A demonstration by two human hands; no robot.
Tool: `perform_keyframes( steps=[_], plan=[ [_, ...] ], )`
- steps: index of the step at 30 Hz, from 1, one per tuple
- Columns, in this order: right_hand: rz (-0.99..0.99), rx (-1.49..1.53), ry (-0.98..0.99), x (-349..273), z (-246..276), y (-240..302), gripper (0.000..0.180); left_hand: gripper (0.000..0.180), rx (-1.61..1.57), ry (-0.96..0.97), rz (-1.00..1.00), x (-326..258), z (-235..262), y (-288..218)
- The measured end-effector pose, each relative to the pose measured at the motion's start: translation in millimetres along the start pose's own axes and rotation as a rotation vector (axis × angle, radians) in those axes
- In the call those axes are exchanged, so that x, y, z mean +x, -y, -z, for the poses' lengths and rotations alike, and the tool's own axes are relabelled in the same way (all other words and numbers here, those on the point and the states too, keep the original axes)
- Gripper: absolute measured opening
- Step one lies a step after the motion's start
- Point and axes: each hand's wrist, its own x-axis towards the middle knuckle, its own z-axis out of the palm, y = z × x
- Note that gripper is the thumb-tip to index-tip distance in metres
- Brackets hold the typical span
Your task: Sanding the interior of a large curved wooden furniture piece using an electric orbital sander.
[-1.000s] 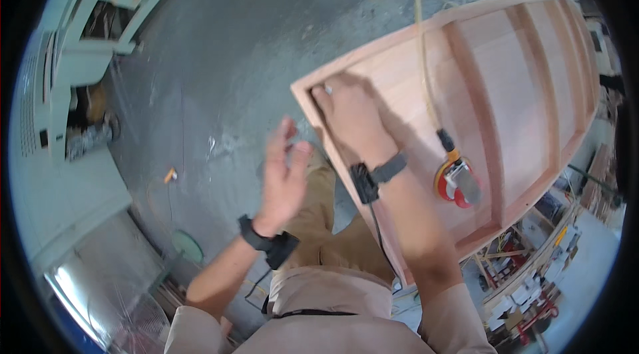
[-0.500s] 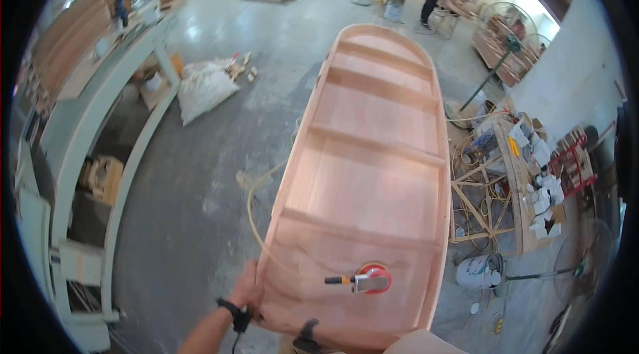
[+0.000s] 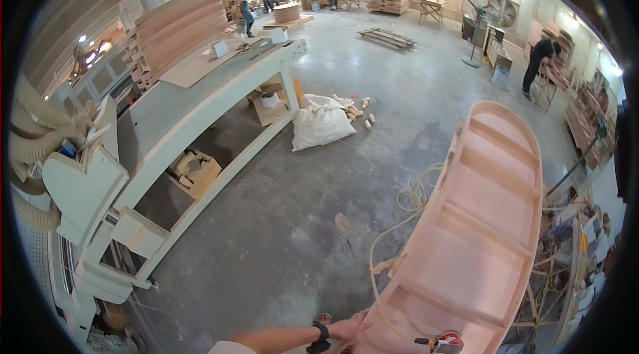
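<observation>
A long, shallow wooden frame [image 3: 489, 254] with a rounded far end and several cross ribs stretches away from me at the right. My left hand [image 3: 350, 327] is at its near left rim, fingers closed over the edge; the fingertips are partly hidden. A black band circles that wrist. On the panel inside the nearest compartment rests an air sander [image 3: 447, 342] with a red rim, cut off by the lower edge, and no hand is on it. Its pale hose [image 3: 371, 267] runs over the frame's left side to the floor. My right hand is out of view.
At left stands a long pale-green machine table [image 3: 200, 111] with stacked curved wood pieces [image 3: 183, 28]. A white sack [image 3: 323, 124] lies on the floor beside small wood pieces. Coiled hose [image 3: 416, 193] lies left of the frame. A person [image 3: 540, 64] works at the far right.
My view has swung left and up, so the frame and sander appear farther right and lower. My left hand is still at the frame's left rim.
</observation>
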Motion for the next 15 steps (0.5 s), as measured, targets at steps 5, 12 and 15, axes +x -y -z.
perform_keyframes(
  steps=[5, 12, 15],
  plan=[
    [-0.083, 0.053, -0.112, -10.2, -6.7, 7.4, 0.025, 0.098, 0.022, 0.018, 0.013, 4.1, -3.8, -10.0],
    [-0.16, 0.125, -0.215, -22.2, -37.4, 12.0, 0.026, 0.093, 0.123, 0.148, -0.064, 12.9, 0.4, 3.0],
    [-0.163, 0.103, -0.197, -16.0, -40.1, 23.0, 0.027, 0.09, 0.298, 0.276, -0.032, 7.1, 3.8, 17.5]
  ],
)
